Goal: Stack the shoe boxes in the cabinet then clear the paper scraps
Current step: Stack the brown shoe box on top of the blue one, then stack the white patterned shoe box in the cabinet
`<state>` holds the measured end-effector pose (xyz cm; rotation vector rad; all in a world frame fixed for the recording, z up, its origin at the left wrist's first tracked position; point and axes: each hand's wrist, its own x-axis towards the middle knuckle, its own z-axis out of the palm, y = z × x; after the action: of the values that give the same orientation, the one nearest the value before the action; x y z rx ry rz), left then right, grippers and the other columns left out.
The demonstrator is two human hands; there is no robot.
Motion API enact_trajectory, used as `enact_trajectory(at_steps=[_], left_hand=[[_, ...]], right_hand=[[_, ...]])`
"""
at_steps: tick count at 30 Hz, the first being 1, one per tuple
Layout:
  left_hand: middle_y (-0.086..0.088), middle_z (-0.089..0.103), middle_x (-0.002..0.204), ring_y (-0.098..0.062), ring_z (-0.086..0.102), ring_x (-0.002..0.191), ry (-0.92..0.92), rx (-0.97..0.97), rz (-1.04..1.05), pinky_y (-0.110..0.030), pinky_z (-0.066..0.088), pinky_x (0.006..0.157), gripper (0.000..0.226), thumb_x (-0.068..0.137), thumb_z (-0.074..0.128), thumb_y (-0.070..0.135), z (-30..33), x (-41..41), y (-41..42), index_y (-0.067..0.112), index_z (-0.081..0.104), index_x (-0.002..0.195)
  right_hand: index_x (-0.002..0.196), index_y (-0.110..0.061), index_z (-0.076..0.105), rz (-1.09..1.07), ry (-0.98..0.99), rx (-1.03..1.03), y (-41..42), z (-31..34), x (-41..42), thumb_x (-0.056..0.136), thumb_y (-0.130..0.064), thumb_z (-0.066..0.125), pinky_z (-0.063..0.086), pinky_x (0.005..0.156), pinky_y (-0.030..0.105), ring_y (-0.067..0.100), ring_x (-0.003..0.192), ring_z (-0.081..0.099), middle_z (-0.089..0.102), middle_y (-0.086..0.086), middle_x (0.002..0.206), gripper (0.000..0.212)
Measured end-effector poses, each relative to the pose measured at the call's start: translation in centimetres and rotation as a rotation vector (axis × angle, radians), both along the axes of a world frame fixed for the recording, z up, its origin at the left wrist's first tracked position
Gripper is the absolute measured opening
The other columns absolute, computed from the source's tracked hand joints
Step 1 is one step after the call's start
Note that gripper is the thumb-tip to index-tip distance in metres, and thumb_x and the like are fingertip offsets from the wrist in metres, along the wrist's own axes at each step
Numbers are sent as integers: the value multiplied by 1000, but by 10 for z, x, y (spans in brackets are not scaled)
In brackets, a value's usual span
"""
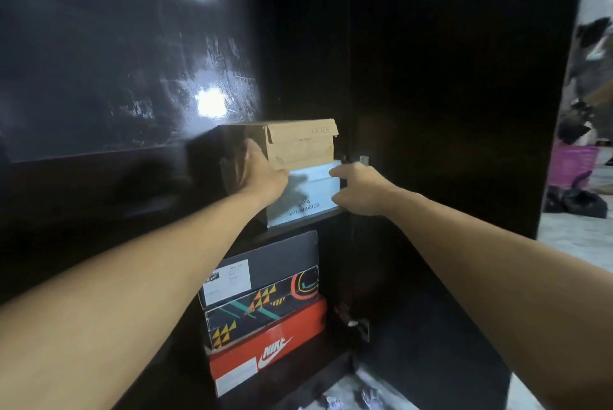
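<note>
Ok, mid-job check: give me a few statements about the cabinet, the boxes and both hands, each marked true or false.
1. The brown cardboard box sits on top of the white box. True.
2. The red Nike box is at the top of the lower stack. False: it is at the bottom, under the patterned box and the black box.
3. The right hand is on the white box's right edge. True.
4. The left hand hangs away from the boxes. False: it is against the left side of the upper stack.
5. Paper scraps lie on the floor below the cabinet. True.
</note>
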<state>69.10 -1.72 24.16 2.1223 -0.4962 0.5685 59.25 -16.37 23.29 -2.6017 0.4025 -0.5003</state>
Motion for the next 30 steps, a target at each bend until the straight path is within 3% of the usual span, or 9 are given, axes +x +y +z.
enact_trajectory(at_steps=[2, 5, 7, 11, 15, 19, 25, 28, 30], left_hand=[[-7, 49, 126, -24, 48, 119, 80, 12, -91, -23, 41, 84, 51, 83, 69, 14, -3, -33, 3, 4, 46, 127], [-7, 59, 108, -22, 57, 94, 176, 155, -281, -27, 44, 66, 35, 81, 74, 20, -9, -86, 6, 7, 59, 110], [-10, 64, 97, -25, 61, 90, 228, 303, -397, -30, 47, 69, 36, 76, 79, 30, -16, -124, 6, 7, 64, 100], [-7, 67, 98, -22, 65, 86, 287, 535, -611, -34, 58, 71, 44, 73, 81, 37, -41, -208, -4, 12, 65, 105], [-5, 68, 103, -16, 62, 71, 287, 698, -825, -29, 54, 59, 50, 71, 82, 39, -79, -284, -23, 13, 67, 111], [-4, 64, 111, -18, 65, 95, 384, 838, -1026, -37, 59, 80, 53, 75, 80, 41, -117, -356, -45, 13, 63, 117], [-4, 69, 108, -18, 65, 96, 475, 939, -1193, -39, 56, 84, 41, 79, 78, 37, -187, -438, -76, 12, 67, 109], [-5, 66, 110, -21, 64, 100, 538, 947, -1245, -38, 56, 79, 49, 76, 79, 40, -221, -470, -85, 9, 66, 113], [-6, 66, 108, -21, 63, 93, 583, 998, -1279, -35, 55, 74, 47, 78, 78, 39, -247, -490, -88, 9, 65, 110]], right_hand=[[130, -9, 59, -24, 6, -43, 4, 2, -35, 88, -18, 63, 56, 82, 31, 25, 104, 64, 60, 10, 127, 43], [121, -8, 65, -63, 20, -12, 11, 9, -98, 87, -22, 71, 62, 74, 39, 24, 89, 69, 67, 9, 107, 37], [125, -11, 62, -86, 61, 28, 15, 9, -144, 86, -23, 73, 63, 72, 38, 19, 84, 70, 70, 8, 102, 43], [123, -10, 65, -183, 188, 42, 16, -6, -245, 84, -26, 75, 63, 72, 40, 18, 77, 71, 72, 10, 94, 44], [119, -5, 65, -277, 330, 75, 7, -33, -349, 86, -26, 72, 62, 75, 46, 23, 90, 71, 70, 6, 97, 39], [123, -11, 64, -398, 410, 212, -8, -75, -442, 79, -26, 81, 62, 69, 50, 23, 87, 72, 73, 9, 96, 50], [109, -16, 69, -508, 598, 270, -20, -153, -535, 82, -33, 76, 61, 59, 34, 11, 71, 70, 72, 6, 92, 32], [121, -16, 66, -583, 625, 360, -24, -187, -568, 82, -34, 77, 61, 57, 30, 16, 78, 71, 73, 6, 101, 45], [115, -11, 70, -641, 646, 430, -23, -208, -589, 82, -31, 78, 62, 57, 30, 19, 85, 71, 72, 4, 101, 39]])
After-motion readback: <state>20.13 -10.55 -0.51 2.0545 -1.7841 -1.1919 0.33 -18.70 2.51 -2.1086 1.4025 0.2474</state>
